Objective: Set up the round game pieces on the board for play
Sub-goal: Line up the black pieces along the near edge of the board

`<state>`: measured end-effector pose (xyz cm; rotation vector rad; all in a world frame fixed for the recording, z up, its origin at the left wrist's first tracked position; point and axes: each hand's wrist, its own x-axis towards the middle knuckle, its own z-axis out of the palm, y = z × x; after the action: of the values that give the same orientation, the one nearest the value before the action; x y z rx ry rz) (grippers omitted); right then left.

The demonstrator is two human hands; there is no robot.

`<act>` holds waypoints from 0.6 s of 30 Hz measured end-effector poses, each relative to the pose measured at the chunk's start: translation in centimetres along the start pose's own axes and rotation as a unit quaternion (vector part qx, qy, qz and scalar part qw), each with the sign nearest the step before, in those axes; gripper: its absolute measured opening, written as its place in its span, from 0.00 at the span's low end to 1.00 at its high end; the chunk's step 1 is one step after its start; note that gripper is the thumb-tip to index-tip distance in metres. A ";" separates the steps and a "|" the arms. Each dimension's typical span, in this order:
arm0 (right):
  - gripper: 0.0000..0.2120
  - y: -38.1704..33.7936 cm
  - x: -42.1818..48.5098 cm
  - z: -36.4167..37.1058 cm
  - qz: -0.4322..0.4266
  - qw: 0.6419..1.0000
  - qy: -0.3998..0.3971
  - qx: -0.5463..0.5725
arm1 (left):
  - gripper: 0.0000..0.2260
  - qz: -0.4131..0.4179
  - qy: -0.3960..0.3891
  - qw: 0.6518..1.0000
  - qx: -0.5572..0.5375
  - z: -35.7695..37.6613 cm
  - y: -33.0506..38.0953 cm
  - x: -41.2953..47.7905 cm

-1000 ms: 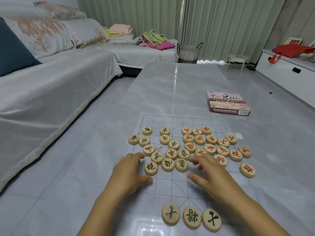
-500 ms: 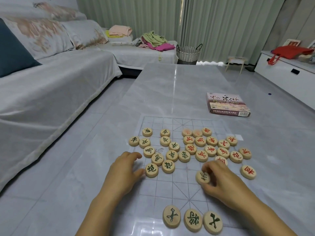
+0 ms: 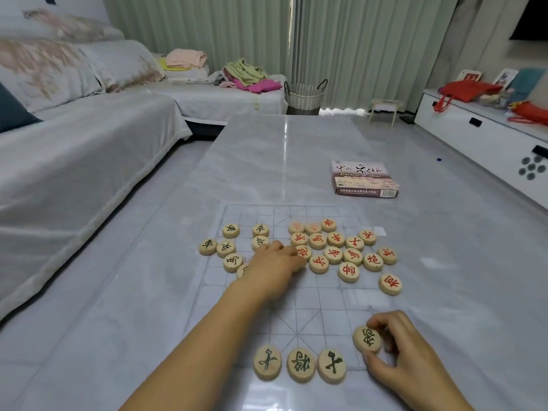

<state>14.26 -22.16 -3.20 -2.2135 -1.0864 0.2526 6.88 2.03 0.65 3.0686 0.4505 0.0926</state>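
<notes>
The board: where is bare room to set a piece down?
Bare grid lies between the red pieces and the near row of three, and along the board's far edge. The piles around the left hand are crowded.

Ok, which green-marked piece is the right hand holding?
The piece pinched in the right hand, just right of the near row of three; that row lies flat, untouched.
</notes>
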 end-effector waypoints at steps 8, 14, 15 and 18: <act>0.18 0.0 -0.2 -0.4 -0.050 0.999 -0.004 -0.020 | 0.13 -0.006 0.011 1.000 -0.011 -1.3 -0.8 -0.5; 0.13 0.2 -0.5 -0.6 -0.056 0.997 -0.047 -0.029 | 0.11 -0.177 0.092 0.960 -0.195 -3.5 -1.6 -9.5; 0.14 0.3 -0.5 -0.6 -0.058 0.997 -0.052 -0.029 | 0.10 -0.195 0.061 0.961 -0.184 -2.9 -1.6 -11.4; 0.12 0.1 -0.4 -0.8 -0.066 0.995 -0.063 -0.030 | 0.13 -0.239 0.004 0.951 -0.194 -1.0 -0.5 -15.2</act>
<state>14.41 -22.93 -2.72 -2.1926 -1.3181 0.3087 -7.89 -1.89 0.78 2.4992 1.0203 0.1544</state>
